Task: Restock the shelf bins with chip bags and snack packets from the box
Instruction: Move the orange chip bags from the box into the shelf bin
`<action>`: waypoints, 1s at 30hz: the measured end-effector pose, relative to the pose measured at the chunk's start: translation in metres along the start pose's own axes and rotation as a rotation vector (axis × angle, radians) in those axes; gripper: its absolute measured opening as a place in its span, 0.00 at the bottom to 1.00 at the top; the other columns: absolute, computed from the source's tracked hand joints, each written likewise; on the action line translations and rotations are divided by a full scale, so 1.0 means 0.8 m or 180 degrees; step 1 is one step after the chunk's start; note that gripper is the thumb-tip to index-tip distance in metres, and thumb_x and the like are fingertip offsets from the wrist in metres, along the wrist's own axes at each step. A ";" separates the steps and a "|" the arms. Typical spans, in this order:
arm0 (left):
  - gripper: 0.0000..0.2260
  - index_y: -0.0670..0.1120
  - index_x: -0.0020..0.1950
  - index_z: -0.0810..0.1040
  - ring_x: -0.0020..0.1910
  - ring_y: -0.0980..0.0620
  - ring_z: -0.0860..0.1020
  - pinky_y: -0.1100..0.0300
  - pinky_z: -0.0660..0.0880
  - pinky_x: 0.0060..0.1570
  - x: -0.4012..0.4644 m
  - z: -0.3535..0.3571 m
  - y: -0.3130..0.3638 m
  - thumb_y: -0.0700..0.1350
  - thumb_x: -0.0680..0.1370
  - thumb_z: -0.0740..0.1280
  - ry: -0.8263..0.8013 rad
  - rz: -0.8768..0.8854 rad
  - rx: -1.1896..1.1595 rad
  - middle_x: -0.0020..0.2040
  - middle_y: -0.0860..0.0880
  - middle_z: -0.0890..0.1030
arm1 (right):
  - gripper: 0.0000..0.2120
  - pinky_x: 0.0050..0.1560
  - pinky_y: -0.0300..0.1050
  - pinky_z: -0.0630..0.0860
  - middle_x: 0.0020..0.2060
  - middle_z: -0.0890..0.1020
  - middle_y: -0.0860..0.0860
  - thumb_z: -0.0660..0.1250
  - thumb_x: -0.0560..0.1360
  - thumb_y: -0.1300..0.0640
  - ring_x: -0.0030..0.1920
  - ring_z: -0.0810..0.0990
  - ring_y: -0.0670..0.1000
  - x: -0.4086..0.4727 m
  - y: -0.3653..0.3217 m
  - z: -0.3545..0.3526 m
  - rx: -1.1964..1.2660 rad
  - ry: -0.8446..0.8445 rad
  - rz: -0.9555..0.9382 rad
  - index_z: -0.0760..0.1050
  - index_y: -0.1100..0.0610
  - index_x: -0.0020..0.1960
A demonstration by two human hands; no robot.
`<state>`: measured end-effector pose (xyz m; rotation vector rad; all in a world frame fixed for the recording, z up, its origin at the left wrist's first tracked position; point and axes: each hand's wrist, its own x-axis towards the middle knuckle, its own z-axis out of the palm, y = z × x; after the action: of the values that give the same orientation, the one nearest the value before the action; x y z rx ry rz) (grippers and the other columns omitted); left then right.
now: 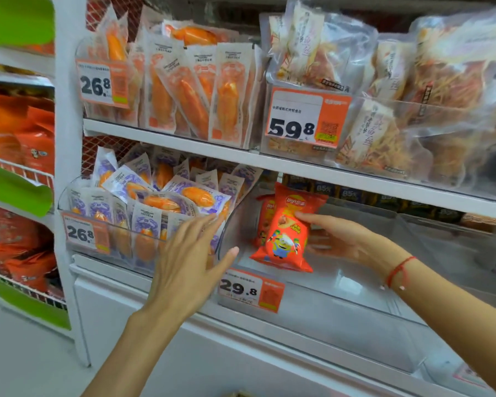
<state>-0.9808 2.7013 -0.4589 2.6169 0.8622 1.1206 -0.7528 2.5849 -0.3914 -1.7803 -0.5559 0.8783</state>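
Right hand [338, 239] gripping upright red foil chip bag [287, 230] inside clear plastic shelf bin [341, 308]; left hand [186, 262] spread, fingers straight, just left of it.

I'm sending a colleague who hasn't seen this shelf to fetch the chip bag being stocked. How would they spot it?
Find the orange price tag reading 29.8 on the lower shelf's clear plastic bin. Standing inside, gripped by the right hand, is the red chip bag with a yellow goggled cartoon figure; the neighbouring bin's packets are purple and white.
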 end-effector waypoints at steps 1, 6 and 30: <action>0.36 0.51 0.73 0.66 0.72 0.53 0.61 0.54 0.63 0.68 -0.001 0.002 -0.002 0.69 0.72 0.47 -0.0148 0.0056 0.0143 0.72 0.53 0.67 | 0.18 0.46 0.41 0.75 0.45 0.80 0.51 0.72 0.71 0.49 0.45 0.78 0.49 0.015 0.001 0.002 -0.0138 0.0142 -0.0138 0.74 0.55 0.57; 0.41 0.54 0.75 0.62 0.74 0.53 0.55 0.52 0.62 0.68 0.001 0.005 -0.002 0.75 0.68 0.47 -0.0369 0.0138 0.0412 0.74 0.56 0.63 | 0.24 0.61 0.49 0.75 0.58 0.80 0.54 0.74 0.70 0.58 0.54 0.80 0.53 0.070 0.014 0.031 -0.0236 0.0344 -0.0620 0.70 0.59 0.63; 0.40 0.56 0.73 0.64 0.73 0.55 0.55 0.50 0.67 0.65 0.002 0.004 0.000 0.73 0.66 0.62 -0.0331 0.0079 0.0226 0.73 0.58 0.64 | 0.21 0.47 0.43 0.78 0.57 0.80 0.58 0.71 0.74 0.55 0.48 0.80 0.53 0.084 0.040 0.040 -0.0408 0.0507 -0.0550 0.72 0.61 0.63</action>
<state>-0.9778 2.7026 -0.4600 2.7230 0.8654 0.9668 -0.7371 2.6404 -0.4481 -1.8669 -0.6630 0.5874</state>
